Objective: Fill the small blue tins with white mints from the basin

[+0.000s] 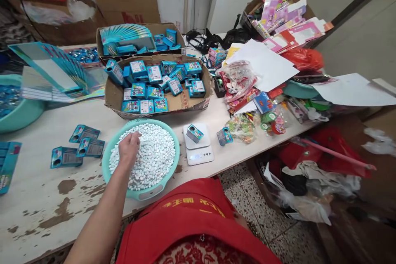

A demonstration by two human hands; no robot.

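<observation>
My left hand (129, 147) is down at the white pellet-like candies (154, 152) heaped in a turquoise basin (145, 195). Its fingers are bent and pressed together at the surface of the heap, and what lies between them is hidden. My right hand is out of view. Just right of the basin is a white digital scale (199, 154), with a small blue box (194, 133) lying on its plate. Another blue box (225, 136) rests on the table right of the scale. Several similar boxes (90, 147) lie left of the basin.
Behind the basin stands a cardboard tray (161, 113) full of blue boxes, with a second carton (126, 54) behind it. Flat blue packaging sheets (58, 70) fan out at the left. Packets, papers and a plastic bag (243, 128) crowd the table's right side.
</observation>
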